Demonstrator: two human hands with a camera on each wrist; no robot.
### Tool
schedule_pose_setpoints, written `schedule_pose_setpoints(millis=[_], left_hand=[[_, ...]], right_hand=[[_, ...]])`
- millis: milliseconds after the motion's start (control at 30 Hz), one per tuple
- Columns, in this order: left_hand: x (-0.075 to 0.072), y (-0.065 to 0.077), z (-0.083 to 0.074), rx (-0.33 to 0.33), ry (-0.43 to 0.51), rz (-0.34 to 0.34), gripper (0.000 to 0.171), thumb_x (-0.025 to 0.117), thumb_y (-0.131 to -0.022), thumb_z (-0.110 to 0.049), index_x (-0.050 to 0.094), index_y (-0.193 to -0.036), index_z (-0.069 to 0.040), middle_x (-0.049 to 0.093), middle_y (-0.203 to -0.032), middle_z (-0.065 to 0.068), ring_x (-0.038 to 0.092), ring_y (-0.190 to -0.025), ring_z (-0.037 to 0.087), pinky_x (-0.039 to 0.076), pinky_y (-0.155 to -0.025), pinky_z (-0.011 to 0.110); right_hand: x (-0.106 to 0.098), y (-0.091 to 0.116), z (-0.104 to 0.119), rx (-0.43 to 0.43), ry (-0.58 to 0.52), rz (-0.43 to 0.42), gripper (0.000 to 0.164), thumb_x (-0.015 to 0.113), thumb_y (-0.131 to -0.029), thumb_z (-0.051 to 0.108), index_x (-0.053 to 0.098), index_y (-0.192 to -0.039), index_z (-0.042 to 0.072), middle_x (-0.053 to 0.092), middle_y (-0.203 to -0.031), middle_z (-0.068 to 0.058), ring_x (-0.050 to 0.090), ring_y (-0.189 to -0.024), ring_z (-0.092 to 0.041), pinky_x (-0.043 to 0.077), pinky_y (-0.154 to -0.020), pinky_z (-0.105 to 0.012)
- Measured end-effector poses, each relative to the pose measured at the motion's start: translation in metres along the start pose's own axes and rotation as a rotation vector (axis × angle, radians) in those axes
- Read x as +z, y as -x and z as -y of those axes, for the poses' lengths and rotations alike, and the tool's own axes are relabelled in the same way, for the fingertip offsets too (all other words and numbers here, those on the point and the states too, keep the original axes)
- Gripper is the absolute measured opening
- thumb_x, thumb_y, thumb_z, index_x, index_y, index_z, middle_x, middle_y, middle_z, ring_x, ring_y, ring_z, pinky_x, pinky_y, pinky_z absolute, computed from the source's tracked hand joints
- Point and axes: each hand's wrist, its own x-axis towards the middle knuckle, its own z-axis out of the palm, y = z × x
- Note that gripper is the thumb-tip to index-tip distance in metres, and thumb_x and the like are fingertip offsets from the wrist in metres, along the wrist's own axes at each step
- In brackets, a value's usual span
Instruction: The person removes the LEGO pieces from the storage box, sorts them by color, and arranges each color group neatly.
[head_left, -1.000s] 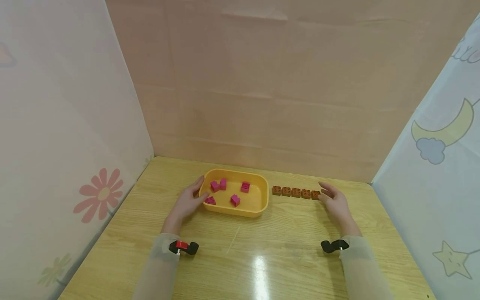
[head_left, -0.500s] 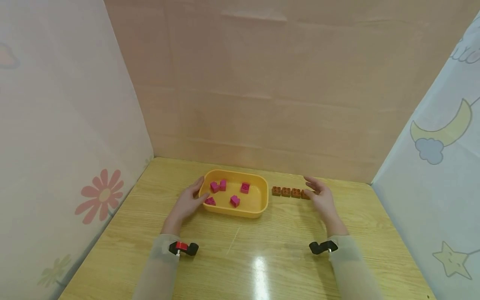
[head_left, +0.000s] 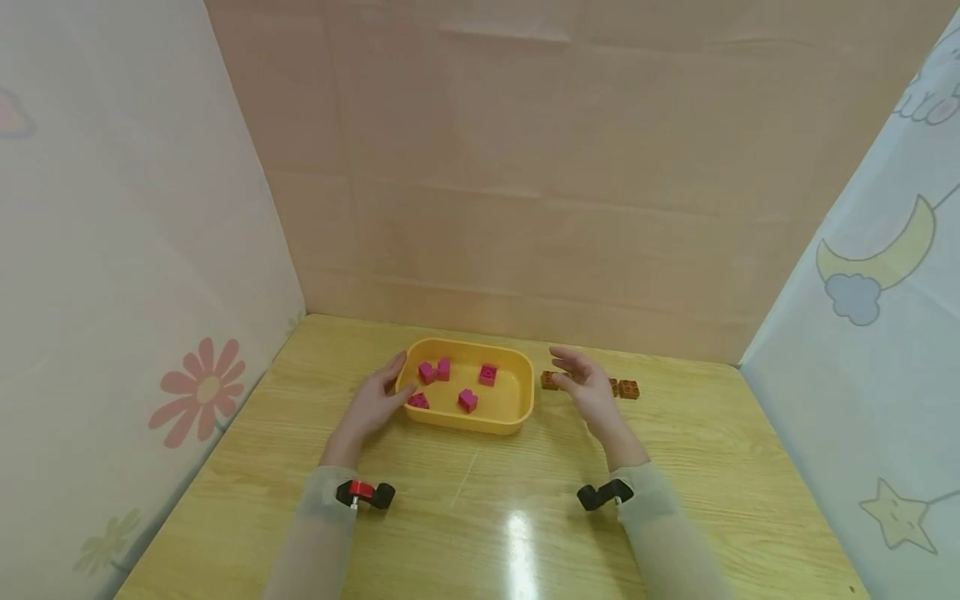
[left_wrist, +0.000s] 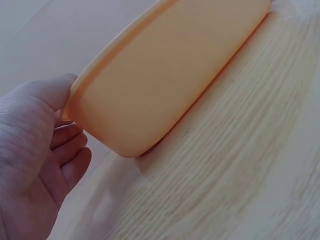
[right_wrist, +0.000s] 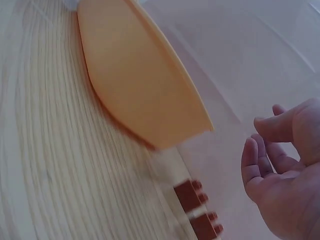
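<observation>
My left hand (head_left: 372, 402) holds the left end of a yellow plastic tub (head_left: 459, 421), the thumb hooked over its rim. In the left wrist view, the fingers of that hand (left_wrist: 30, 145) curl below the rim, outside the wall. Several pink toy building bricks (head_left: 468, 401) lie scattered inside the tub. To its right, brown toy building bricks (head_left: 629, 389) stand in a straight row. Over that row hovers my right hand (head_left: 596, 402), hiding its middle bricks. The right wrist view shows this hand (right_wrist: 287, 175) with loosely bent fingers and nothing between them.
Everything stands on a light wooden table (head_left: 450, 517). A peach cloth backdrop (head_left: 480, 208) rises behind its far edge. Printed cloth panels border it on the left (head_left: 112, 250) and right (head_left: 870, 375). Both wrists carry black camera mounts.
My right hand has travelled left along the brown bricks, from the right end of the row toward the tub. The right-end bricks are uncovered again. My left hand and the tub stay put.
</observation>
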Motion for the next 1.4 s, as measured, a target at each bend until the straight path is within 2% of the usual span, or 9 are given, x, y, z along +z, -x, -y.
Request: schedule_pose_setpoints(millis=[133,233,533,633,900,1133,1400], left_hand=[[-0.002,-0.001,-0.001,-0.002,-0.003,0.008,0.073,0.069,-0.107,-0.028,0.034,-0.166,-0.003,0.028,-0.174,0.013,0.023,-0.161,0.034,0.019,-0.131,0.052],[-0.002,-0.001,-0.001,-0.009,-0.012,0.017,0.073,0.068,-0.107,-0.029,0.034,-0.167,-0.004,0.028,-0.174,0.012,0.023,-0.161,0.034,0.019,-0.131,0.052],[-0.002,-0.001,-0.002,-0.022,-0.038,0.039,0.074,0.067,-0.108,-0.030,0.031,-0.167,-0.003,0.025,-0.175,0.013,0.021,-0.162,0.034,0.017,-0.131,0.052],[-0.002,0.000,-0.003,-0.030,-0.045,0.048,0.074,0.066,-0.108,-0.030,0.030,-0.168,-0.004,0.023,-0.176,0.012,0.020,-0.162,0.034,0.017,-0.131,0.052],[-0.002,0.000,-0.004,-0.021,-0.075,0.047,0.074,0.065,-0.109,-0.030,0.030,-0.167,-0.002,0.024,-0.175,0.014,0.021,-0.162,0.036,0.018,-0.131,0.053],[-0.003,0.001,-0.006,-0.022,-0.072,0.045,0.074,0.066,-0.109,-0.029,0.029,-0.168,-0.003,0.025,-0.175,0.014,0.022,-0.161,0.036,0.019,-0.131,0.052],[-0.001,0.000,-0.005,-0.010,-0.084,0.033,0.073,0.066,-0.108,-0.026,0.031,-0.167,-0.001,0.027,-0.174,0.015,0.024,-0.160,0.036,0.022,-0.130,0.052]], right_hand=[[0.022,-0.002,0.007,-0.031,-0.036,0.037,0.046,0.064,-0.104,-0.005,0.060,-0.149,0.002,0.057,-0.152,-0.024,0.053,-0.141,-0.038,0.054,-0.109,-0.040],[0.037,-0.002,0.011,-0.041,-0.046,0.077,0.046,0.064,-0.104,-0.005,0.060,-0.149,0.002,0.059,-0.150,-0.022,0.054,-0.140,-0.038,0.054,-0.108,-0.035],[0.076,-0.003,0.020,-0.046,-0.021,0.244,0.048,0.064,-0.104,-0.002,0.056,-0.151,-0.002,0.054,-0.155,-0.025,0.050,-0.144,-0.045,0.047,-0.116,-0.058],[0.085,-0.005,0.021,-0.043,0.007,0.274,0.048,0.064,-0.103,-0.003,0.057,-0.151,0.001,0.056,-0.154,-0.023,0.051,-0.143,-0.045,0.048,-0.115,-0.058],[0.097,-0.012,0.020,-0.031,0.153,0.293,0.049,0.063,-0.103,-0.006,0.061,-0.150,0.006,0.059,-0.151,-0.022,0.057,-0.138,-0.043,0.053,-0.110,-0.054],[0.104,-0.019,0.024,-0.012,0.229,0.397,0.049,0.062,-0.100,-0.005,0.060,-0.148,-0.002,0.060,-0.149,-0.023,0.058,-0.134,-0.043,0.052,-0.111,-0.055],[0.112,-0.025,0.022,0.048,0.293,0.456,0.053,0.065,-0.093,-0.011,0.065,-0.144,0.001,0.065,-0.144,-0.016,0.064,-0.129,-0.034,0.058,-0.104,-0.045]])
